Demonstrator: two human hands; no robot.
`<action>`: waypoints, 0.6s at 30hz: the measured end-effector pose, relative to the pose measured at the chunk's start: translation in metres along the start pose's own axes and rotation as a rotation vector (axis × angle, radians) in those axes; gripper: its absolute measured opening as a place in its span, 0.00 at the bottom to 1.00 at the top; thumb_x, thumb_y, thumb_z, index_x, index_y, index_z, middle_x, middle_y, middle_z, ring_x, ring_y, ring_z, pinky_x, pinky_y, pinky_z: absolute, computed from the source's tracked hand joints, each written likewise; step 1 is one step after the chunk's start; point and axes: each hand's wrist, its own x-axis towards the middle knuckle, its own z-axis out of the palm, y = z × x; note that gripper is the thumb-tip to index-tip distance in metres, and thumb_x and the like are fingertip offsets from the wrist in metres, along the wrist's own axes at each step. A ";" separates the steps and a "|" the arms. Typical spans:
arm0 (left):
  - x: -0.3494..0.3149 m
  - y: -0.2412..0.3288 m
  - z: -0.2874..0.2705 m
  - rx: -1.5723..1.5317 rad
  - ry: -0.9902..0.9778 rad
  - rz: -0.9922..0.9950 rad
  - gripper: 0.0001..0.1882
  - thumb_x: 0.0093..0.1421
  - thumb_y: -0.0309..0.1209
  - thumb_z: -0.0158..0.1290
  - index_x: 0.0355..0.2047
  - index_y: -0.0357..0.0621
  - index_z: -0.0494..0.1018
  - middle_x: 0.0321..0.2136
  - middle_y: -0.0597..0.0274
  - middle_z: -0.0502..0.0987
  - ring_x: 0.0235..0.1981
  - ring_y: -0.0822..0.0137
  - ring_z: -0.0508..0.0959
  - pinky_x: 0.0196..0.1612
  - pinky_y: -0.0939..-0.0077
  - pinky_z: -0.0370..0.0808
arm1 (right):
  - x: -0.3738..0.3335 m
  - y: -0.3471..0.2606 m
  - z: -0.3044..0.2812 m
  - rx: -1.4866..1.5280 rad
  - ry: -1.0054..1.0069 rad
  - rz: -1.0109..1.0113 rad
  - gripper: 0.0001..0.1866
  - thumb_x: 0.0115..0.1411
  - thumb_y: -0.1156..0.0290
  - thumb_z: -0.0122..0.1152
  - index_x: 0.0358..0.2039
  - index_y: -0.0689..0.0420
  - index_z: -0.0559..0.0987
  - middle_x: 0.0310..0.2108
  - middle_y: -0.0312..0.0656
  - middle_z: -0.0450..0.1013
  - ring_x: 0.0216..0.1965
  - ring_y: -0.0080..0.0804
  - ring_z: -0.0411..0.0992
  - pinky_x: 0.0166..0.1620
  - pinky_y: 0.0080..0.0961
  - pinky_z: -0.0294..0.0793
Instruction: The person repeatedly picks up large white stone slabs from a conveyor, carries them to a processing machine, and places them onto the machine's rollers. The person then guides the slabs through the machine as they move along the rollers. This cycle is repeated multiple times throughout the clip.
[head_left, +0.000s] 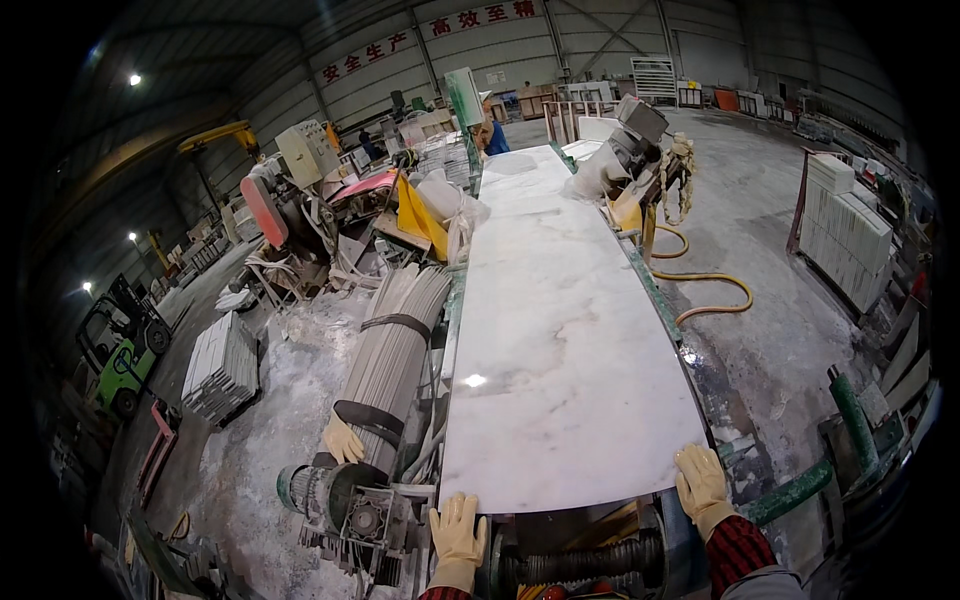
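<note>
A long white stone slab [565, 380] with faint grey-brown veins lies flat on the conveyor frame, stretching away from me. My left hand [459, 540], in a cream rubber glove, is at the slab's near left corner with its fingers stretched out. At the near right corner, my right hand [702, 485] in a matching glove rests along the edge, fingers extended and apart. Neither hand is wrapped around anything. Below the slab's near edge a dark ridged roller [585, 562] shows between my arms.
An electric motor [325, 495] and a strapped grey bundle [395, 340] with a cream glove [343, 440] stand left of the slab. Machine heads flank its far part, including a grey motor [640, 120]. A yellow hose [715, 295] lies right. Stacked slabs [845, 230] and a green forklift [125, 350] stand farther off.
</note>
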 end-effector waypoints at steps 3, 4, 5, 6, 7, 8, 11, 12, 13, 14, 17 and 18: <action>-0.003 -0.001 0.002 0.004 0.010 0.010 0.26 0.66 0.43 0.57 0.62 0.50 0.72 0.63 0.53 0.72 0.67 0.50 0.68 0.69 0.38 0.59 | 0.000 0.000 -0.001 0.018 -0.027 0.003 0.22 0.63 0.68 0.63 0.58 0.58 0.80 0.60 0.57 0.76 0.61 0.61 0.72 0.69 0.59 0.64; -0.002 0.001 -0.004 0.008 -0.001 0.012 0.26 0.66 0.43 0.58 0.62 0.50 0.72 0.63 0.52 0.72 0.67 0.49 0.68 0.69 0.39 0.59 | 0.000 -0.001 -0.002 0.022 -0.023 -0.003 0.22 0.63 0.68 0.63 0.58 0.58 0.80 0.59 0.57 0.76 0.61 0.61 0.72 0.69 0.59 0.64; -0.001 0.003 -0.008 0.011 -0.012 0.015 0.26 0.66 0.42 0.58 0.61 0.49 0.72 0.63 0.51 0.72 0.67 0.49 0.68 0.69 0.40 0.59 | 0.001 -0.002 -0.004 0.025 -0.018 -0.008 0.22 0.63 0.68 0.63 0.58 0.58 0.80 0.59 0.57 0.76 0.61 0.61 0.72 0.69 0.59 0.64; 0.000 0.004 -0.010 0.011 -0.001 0.020 0.26 0.66 0.42 0.58 0.61 0.49 0.72 0.63 0.50 0.72 0.66 0.48 0.68 0.68 0.41 0.60 | 0.001 -0.003 -0.005 0.028 -0.013 -0.014 0.22 0.63 0.68 0.63 0.58 0.58 0.80 0.59 0.57 0.76 0.61 0.61 0.72 0.69 0.59 0.64; 0.000 0.005 -0.012 0.012 0.011 0.026 0.25 0.65 0.42 0.58 0.61 0.48 0.72 0.63 0.49 0.72 0.65 0.47 0.68 0.68 0.42 0.61 | 0.000 -0.003 -0.006 0.026 -0.010 -0.017 0.22 0.63 0.68 0.63 0.58 0.58 0.80 0.59 0.58 0.76 0.61 0.61 0.72 0.69 0.59 0.65; 0.000 0.006 -0.013 0.013 0.023 0.031 0.25 0.65 0.41 0.58 0.61 0.48 0.72 0.62 0.48 0.72 0.65 0.46 0.69 0.67 0.44 0.61 | 0.000 -0.003 -0.005 0.024 -0.006 -0.019 0.22 0.63 0.68 0.63 0.57 0.58 0.80 0.59 0.58 0.76 0.61 0.61 0.72 0.69 0.59 0.65; -0.002 0.005 -0.010 0.038 0.125 0.054 0.25 0.64 0.41 0.59 0.59 0.47 0.72 0.60 0.46 0.72 0.62 0.44 0.69 0.66 0.47 0.63 | 0.000 -0.004 -0.006 0.023 0.000 -0.022 0.22 0.62 0.69 0.63 0.57 0.58 0.80 0.59 0.58 0.76 0.61 0.61 0.71 0.68 0.59 0.65; -0.002 0.004 -0.010 0.019 0.090 0.053 0.25 0.64 0.41 0.59 0.60 0.47 0.72 0.60 0.46 0.72 0.62 0.44 0.69 0.66 0.48 0.63 | 0.000 -0.005 -0.007 0.023 0.001 -0.022 0.22 0.62 0.69 0.63 0.57 0.58 0.80 0.58 0.58 0.76 0.61 0.61 0.71 0.68 0.59 0.65; -0.001 0.003 -0.011 -0.001 0.055 0.051 0.26 0.64 0.41 0.59 0.60 0.47 0.72 0.61 0.46 0.72 0.62 0.44 0.69 0.67 0.48 0.63 | 0.000 -0.006 -0.008 0.025 -0.004 -0.018 0.22 0.62 0.69 0.63 0.57 0.58 0.80 0.58 0.58 0.76 0.61 0.61 0.71 0.68 0.58 0.65; -0.001 0.003 -0.011 -0.020 0.021 0.049 0.26 0.64 0.41 0.59 0.60 0.47 0.72 0.61 0.45 0.72 0.62 0.43 0.69 0.67 0.48 0.63 | 0.000 -0.007 -0.009 0.027 -0.009 -0.014 0.22 0.62 0.69 0.63 0.57 0.58 0.80 0.58 0.58 0.76 0.61 0.61 0.71 0.68 0.58 0.65; -0.003 0.002 -0.010 -0.013 0.019 0.046 0.28 0.65 0.42 0.59 0.62 0.47 0.71 0.63 0.44 0.72 0.64 0.43 0.69 0.69 0.47 0.62 | 0.000 -0.008 -0.011 0.028 -0.019 -0.006 0.22 0.62 0.68 0.63 0.57 0.58 0.80 0.59 0.58 0.76 0.61 0.61 0.71 0.68 0.58 0.65; -0.005 0.001 -0.008 -0.017 0.020 0.045 0.28 0.65 0.42 0.59 0.63 0.47 0.71 0.63 0.44 0.72 0.64 0.43 0.69 0.69 0.47 0.62 | 0.000 -0.009 -0.011 0.028 -0.021 -0.004 0.22 0.62 0.68 0.63 0.57 0.58 0.80 0.59 0.58 0.76 0.61 0.61 0.71 0.68 0.58 0.65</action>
